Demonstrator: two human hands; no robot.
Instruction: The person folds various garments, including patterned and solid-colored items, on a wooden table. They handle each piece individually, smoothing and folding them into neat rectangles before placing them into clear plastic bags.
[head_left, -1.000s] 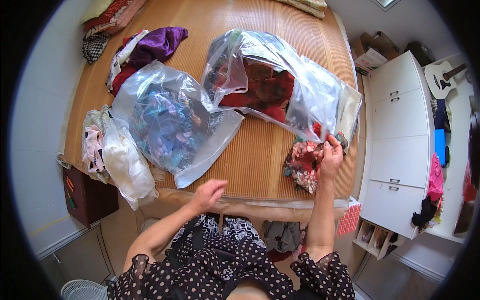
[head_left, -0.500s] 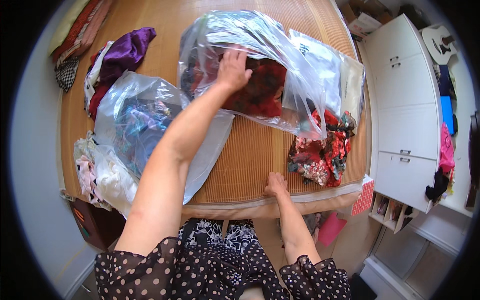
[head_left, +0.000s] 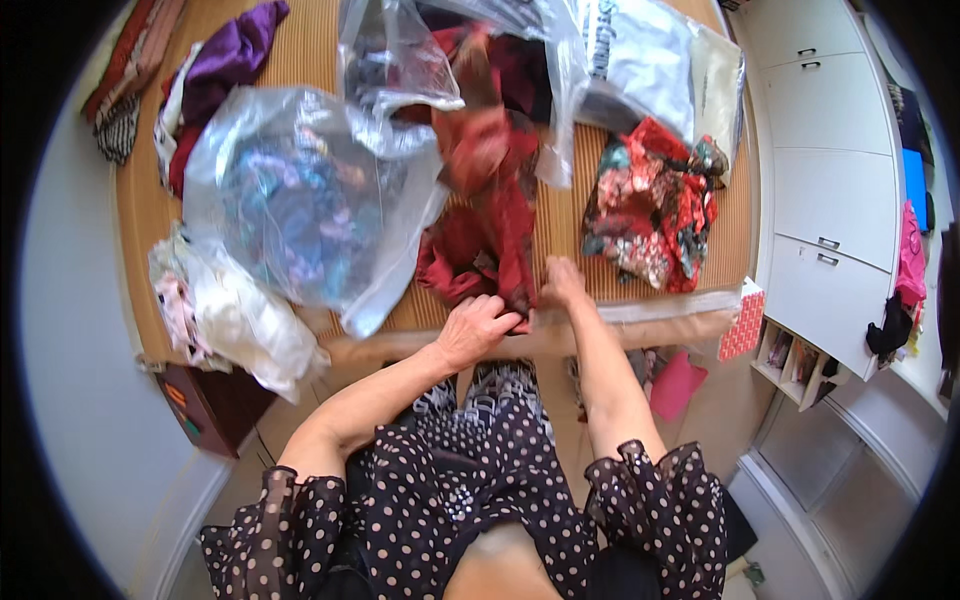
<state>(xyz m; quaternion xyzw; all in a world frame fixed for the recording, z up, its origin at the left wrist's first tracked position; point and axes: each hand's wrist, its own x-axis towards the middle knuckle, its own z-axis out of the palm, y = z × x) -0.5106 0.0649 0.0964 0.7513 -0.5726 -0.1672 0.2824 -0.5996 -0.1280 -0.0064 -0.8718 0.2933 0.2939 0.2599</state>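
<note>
My left hand [head_left: 474, 332] is closed on the near end of a dark red patterned cloth garment [head_left: 512, 215], close to the bed's front edge. The garment stretches back to the opening of a clear plastic bag [head_left: 390, 75], where more dark red cloth lies inside. My right hand [head_left: 562, 284] rests with curled fingers on the woven mat [head_left: 566, 215], just right of the red cloth; it seems to hold nothing, though it is slightly blurred. A crumpled red floral garment [head_left: 650, 215] lies beyond it to the right.
On the left lie another clear plastic bag [head_left: 300, 215] with blue-purple fabric, white clothing [head_left: 235, 325] and purple satin cloth [head_left: 232, 65]. Packaged fabric [head_left: 645, 75] lies at the far right. A white cabinet [head_left: 830, 190] stands right of the bed.
My left hand has come back from the bag toward me, drawing the dark red garment partly out. My right hand has stayed near the same spot on the mat. The view has shifted.
</note>
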